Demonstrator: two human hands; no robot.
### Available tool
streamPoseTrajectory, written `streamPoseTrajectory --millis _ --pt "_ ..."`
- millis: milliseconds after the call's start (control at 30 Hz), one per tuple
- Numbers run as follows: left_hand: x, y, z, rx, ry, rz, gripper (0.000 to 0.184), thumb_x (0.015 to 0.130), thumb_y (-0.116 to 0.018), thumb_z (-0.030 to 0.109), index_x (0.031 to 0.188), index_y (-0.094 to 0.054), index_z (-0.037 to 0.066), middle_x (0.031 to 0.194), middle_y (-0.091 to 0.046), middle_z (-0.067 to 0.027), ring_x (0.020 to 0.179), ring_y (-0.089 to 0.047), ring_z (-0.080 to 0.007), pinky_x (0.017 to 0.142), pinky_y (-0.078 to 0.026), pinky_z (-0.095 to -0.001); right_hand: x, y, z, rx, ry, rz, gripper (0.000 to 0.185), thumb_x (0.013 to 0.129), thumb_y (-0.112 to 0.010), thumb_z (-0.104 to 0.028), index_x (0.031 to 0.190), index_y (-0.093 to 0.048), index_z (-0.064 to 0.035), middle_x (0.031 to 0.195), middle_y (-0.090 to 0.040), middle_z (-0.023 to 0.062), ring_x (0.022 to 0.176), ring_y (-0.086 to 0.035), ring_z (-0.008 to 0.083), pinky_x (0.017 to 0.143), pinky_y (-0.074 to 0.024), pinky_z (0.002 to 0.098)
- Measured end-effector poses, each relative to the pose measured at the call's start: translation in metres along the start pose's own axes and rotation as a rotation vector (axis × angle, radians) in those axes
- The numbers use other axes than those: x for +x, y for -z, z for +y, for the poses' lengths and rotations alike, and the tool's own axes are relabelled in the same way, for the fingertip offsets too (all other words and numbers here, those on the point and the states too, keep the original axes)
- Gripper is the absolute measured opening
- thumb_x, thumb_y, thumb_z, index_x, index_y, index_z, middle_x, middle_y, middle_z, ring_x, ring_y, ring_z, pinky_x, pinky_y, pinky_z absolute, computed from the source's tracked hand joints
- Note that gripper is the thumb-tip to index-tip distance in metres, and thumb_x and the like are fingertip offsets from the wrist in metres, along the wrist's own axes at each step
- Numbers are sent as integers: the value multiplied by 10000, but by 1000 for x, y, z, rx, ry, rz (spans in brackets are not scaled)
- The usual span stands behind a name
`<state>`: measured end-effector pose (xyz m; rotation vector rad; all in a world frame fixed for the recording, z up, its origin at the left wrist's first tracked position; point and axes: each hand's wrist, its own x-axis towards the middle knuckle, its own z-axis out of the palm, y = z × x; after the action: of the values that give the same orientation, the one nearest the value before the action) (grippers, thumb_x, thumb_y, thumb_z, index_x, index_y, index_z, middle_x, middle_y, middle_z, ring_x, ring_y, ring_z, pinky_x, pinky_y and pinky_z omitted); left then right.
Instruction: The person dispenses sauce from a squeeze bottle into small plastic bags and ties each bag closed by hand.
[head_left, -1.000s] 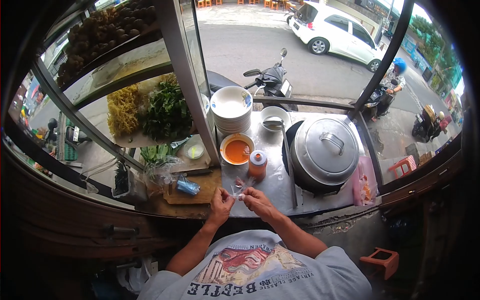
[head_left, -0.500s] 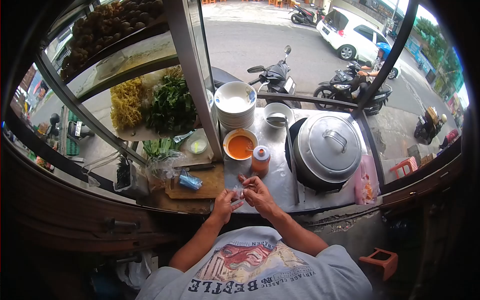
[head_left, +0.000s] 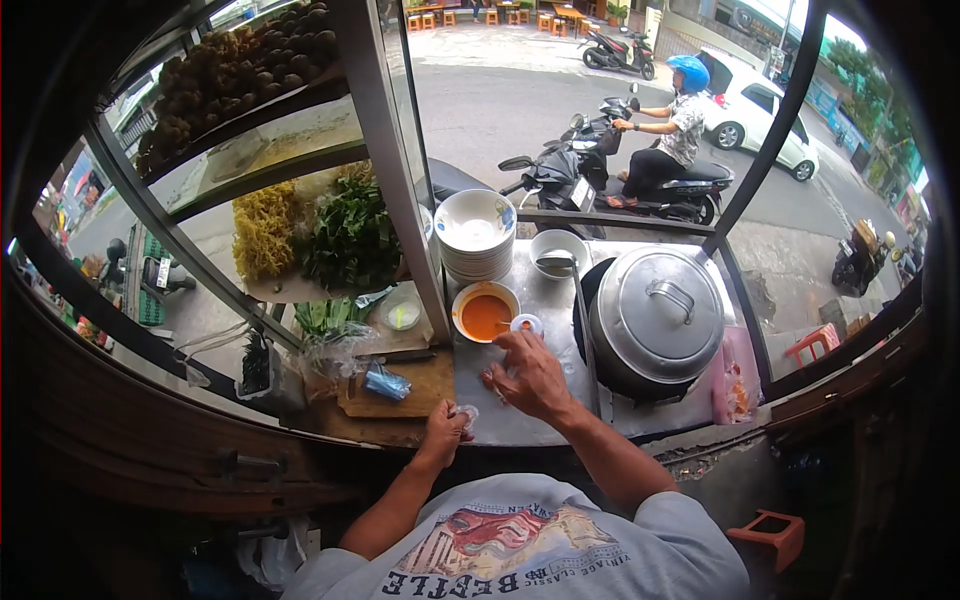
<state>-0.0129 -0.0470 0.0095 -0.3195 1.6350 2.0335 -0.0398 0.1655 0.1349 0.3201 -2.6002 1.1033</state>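
Observation:
My left hand (head_left: 446, 432) is closed on a small clear plastic bag (head_left: 463, 416), low at the counter's front edge. Farther forward, my right hand (head_left: 533, 375) hovers over the metal counter with fingers bent and apart. It covers most of the orange sauce bottle (head_left: 527, 324), whose white top shows just beyond the knuckles; whether they touch is unclear. Close to the right thumb lies a small reddish item (head_left: 487, 379), too small to name. Just past the fingertips stands a bowl of orange sauce (head_left: 485, 316) with a spoon handle at its rim.
Behind the sauce stand stacked bowls (head_left: 474, 222) and a bowl with a ladle (head_left: 556, 250). A large lidded pot (head_left: 655, 310) occupies the right. To the left are a cutting board (head_left: 400, 390), blue plastic (head_left: 386, 382), a knife (head_left: 407, 355) and shelved noodles (head_left: 265, 235) and greens (head_left: 350, 235).
My hands have parted: the right has moved forward over the sauce bottle, while the left stays low with the plastic bag. Outside, the motorbike rider has moved left.

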Motion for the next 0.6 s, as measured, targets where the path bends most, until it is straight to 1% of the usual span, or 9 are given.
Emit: streamPoseTrajectory --millis 33,133,233,267,333,367,467,567,600 --pt "4 6 -6 -17 16 23 127 944 -620 70 1007 -518 113 916 -596 -22 718 -578 -98 607 -579 -273 15 8 1 -157 121 85 394 849 -710 -248 1177 -600 -59 1130 -640 154 1045 -630 337 908 -505 442" --pt "6 9 -13 -108 56 36 111 946 -597 50 1016 -528 103 953 -634 -46 693 -580 -106 594 -581 -279 43 9 21 -477 159 -10 451 855 -699 -313 1240 -603 -97 1203 -625 161 1122 -607 332 955 -492 438" --pt "-6 3 -3 -262 103 16 102 950 -578 32 1014 -533 96 988 -661 -66 689 -592 -114 590 -588 -281 58 11 42 -637 -94 -500 526 821 -706 -357 1275 -593 -116 1229 -629 199 1107 -637 365 942 -517 452" --pt "-8 2 2 -322 117 8 100 951 -572 25 1013 -534 95 998 -668 -71 691 -597 -117 589 -590 -282 60 14 47 -610 -149 -525 551 810 -710 -364 1282 -587 -108 1211 -639 213 1091 -651 373 933 -527 456" --pt "-7 13 -3 -334 129 5 108 947 -566 10 985 -530 105 971 -664 -64 707 -605 -121 582 -592 -277 62 23 49 -555 -257 -586 601 787 -717 -379 1296 -574 -92 1175 -660 240 1059 -679 391 913 -546 466" --pt "-9 22 -10 -340 142 7 116 945 -564 3 972 -528 110 958 -661 -60 715 -609 -123 578 -592 -275 61 32 52 -561 -274 -638 678 771 -715 -398 1309 -542 -25 1097 -693 253 1014 -705 409 878 -566 472" --pt "-6 41 -30 -273 152 38 152 941 -556 -13 938 -522 135 996 -675 -50 688 -568 -77 546 -550 -208 46 44 85 -571 -352 -740 708 802 -708 -432 1293 -517 41 1049 -706 258 1024 -702 411 864 -575 456" --pt "-13 28 -19 -309 149 117 177 925 -565 -16 884 -513 148 888 -622 -17 627 -540 -76 507 -523 -203 22 66 77 -331 -600 -849 733 826 -710 -470 1287 -507 63 1066 -696 256 1018 -717 369 806 -597 443" --pt "-10 28 -19 -289 138 109 175 923 -574 -8 877 -506 147 865 -615 -17 632 -552 -86 506 -531 -218 12 67 84 -167 -669 -784 740 833 -712 -475 1299 -502 59 1084 -687 247 999 -720 346 788 -602 431"
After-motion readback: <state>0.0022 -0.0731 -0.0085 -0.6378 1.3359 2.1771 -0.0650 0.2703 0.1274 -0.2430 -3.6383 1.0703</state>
